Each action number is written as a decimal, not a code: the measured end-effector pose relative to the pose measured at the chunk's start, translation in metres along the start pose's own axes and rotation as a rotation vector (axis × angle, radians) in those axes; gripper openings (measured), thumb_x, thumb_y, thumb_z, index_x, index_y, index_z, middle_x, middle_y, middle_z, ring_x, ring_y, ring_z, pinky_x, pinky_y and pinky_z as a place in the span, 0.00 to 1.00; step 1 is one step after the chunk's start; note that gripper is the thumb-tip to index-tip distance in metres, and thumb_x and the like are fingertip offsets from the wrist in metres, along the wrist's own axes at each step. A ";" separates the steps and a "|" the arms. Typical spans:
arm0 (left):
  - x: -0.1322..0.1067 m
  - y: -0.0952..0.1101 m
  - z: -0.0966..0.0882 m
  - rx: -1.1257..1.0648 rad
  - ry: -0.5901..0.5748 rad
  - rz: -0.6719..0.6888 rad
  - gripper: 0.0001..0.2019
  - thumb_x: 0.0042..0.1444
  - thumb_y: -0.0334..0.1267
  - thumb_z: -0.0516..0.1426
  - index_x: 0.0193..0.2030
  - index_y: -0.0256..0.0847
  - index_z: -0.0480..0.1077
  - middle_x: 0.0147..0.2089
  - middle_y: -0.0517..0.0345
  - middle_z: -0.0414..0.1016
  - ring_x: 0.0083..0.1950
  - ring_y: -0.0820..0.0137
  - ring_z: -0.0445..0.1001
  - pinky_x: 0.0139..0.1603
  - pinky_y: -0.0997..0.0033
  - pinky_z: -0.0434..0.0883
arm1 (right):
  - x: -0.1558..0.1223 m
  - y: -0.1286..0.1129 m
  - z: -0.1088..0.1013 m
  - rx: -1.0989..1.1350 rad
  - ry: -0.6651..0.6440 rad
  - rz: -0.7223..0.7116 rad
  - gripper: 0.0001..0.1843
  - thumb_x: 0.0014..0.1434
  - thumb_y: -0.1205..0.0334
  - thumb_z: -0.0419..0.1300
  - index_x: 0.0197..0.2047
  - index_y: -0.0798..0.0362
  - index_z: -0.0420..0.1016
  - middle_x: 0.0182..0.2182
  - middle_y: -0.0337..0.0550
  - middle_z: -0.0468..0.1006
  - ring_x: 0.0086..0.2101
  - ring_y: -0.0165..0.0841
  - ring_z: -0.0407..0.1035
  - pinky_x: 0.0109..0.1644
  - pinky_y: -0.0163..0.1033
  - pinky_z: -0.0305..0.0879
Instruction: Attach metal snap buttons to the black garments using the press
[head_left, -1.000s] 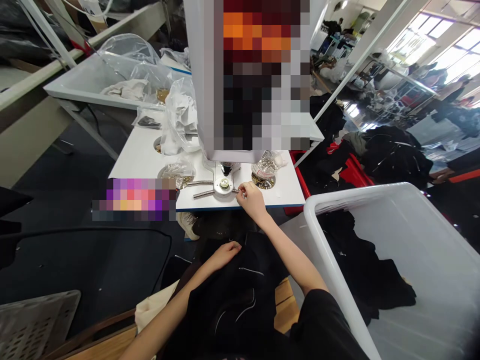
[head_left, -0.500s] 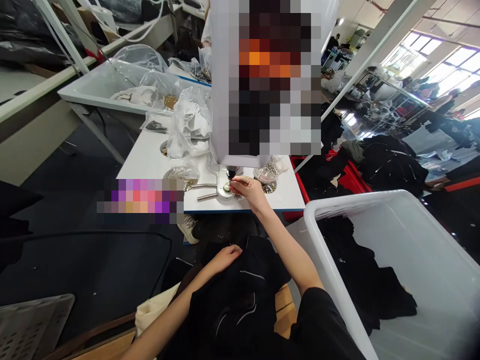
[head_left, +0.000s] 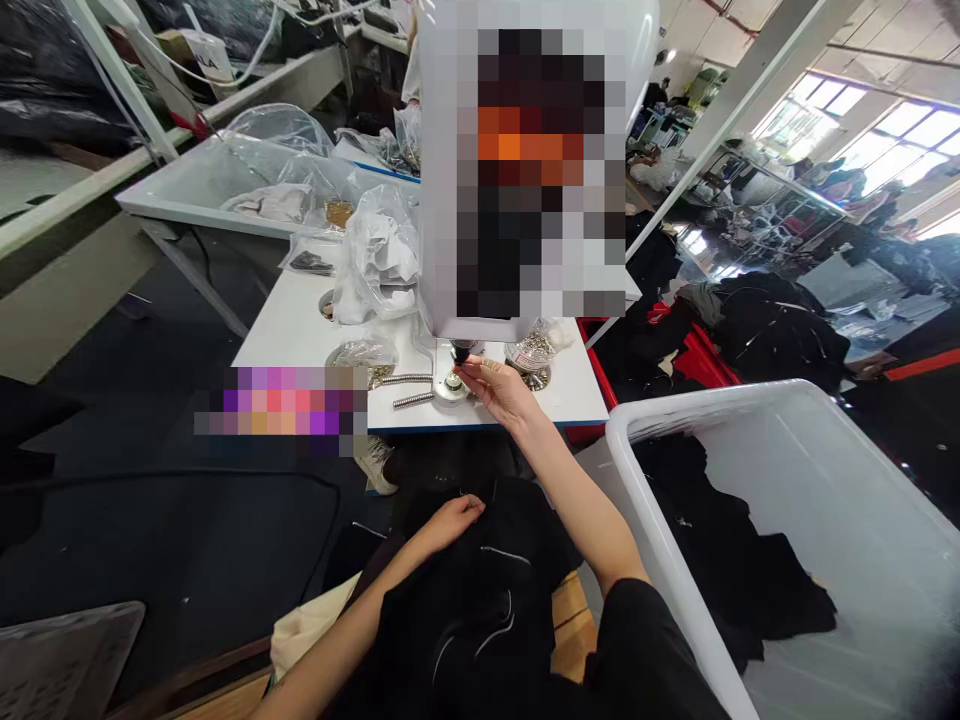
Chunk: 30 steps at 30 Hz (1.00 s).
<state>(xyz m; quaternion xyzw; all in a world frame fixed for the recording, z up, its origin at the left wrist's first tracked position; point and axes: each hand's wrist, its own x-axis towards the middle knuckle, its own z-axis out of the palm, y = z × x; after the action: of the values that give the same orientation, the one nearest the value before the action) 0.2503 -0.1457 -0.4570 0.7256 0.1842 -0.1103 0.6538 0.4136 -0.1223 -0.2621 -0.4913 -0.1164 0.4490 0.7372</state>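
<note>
At the front of the white table (head_left: 581,392), beneath a tall white machine (head_left: 437,250), the right hand (head_left: 504,390) has left the right side of the round seat (head_left: 453,382), where it was a second ago. Its fingertips are now up over that seat, just under the black tip (head_left: 460,353), a touch higher than half a second back. Thumb and forefinger are pinched together; from here I can't tell whether anything small sits between them. To my eye, that puts the work in the narrow space between tip and seat, rather than down beside it.

The left hand (head_left: 454,518) hasn't budged. It lies on the black garment (head_left: 480,580) across the person's lap, fingers close together; whether they grip the cloth, I can't make out. So the garment seems to be waiting, well apart from the seat.
</note>
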 end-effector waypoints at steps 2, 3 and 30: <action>0.001 0.001 0.000 0.013 0.000 -0.002 0.17 0.53 0.47 0.48 0.36 0.37 0.71 0.38 0.54 0.75 0.42 0.64 0.71 0.46 0.66 0.66 | 0.001 0.001 0.002 0.018 -0.007 0.006 0.07 0.45 0.68 0.68 0.29 0.57 0.74 0.26 0.41 0.78 0.40 0.35 0.75 0.52 0.39 0.71; 0.001 0.003 0.000 0.019 -0.001 -0.006 0.17 0.53 0.47 0.48 0.36 0.37 0.71 0.38 0.54 0.75 0.41 0.64 0.71 0.46 0.66 0.66 | 0.001 0.002 0.003 0.024 -0.004 0.006 0.07 0.45 0.68 0.68 0.28 0.57 0.74 0.27 0.41 0.78 0.39 0.34 0.75 0.52 0.38 0.70; -0.109 0.037 -0.062 0.047 0.238 0.100 0.27 0.50 0.42 0.51 0.58 0.37 0.62 0.59 0.48 0.66 0.61 0.56 0.63 0.65 0.55 0.56 | -0.166 0.061 -0.189 -0.991 -0.089 -0.058 0.17 0.57 0.49 0.57 0.40 0.55 0.68 0.37 0.41 0.72 0.39 0.32 0.68 0.46 0.38 0.64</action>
<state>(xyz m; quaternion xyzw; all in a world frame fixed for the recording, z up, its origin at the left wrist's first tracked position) 0.1619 -0.1008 -0.3720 0.7568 0.2213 0.0052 0.6150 0.4011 -0.3612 -0.3605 -0.7596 -0.3606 0.3394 0.4216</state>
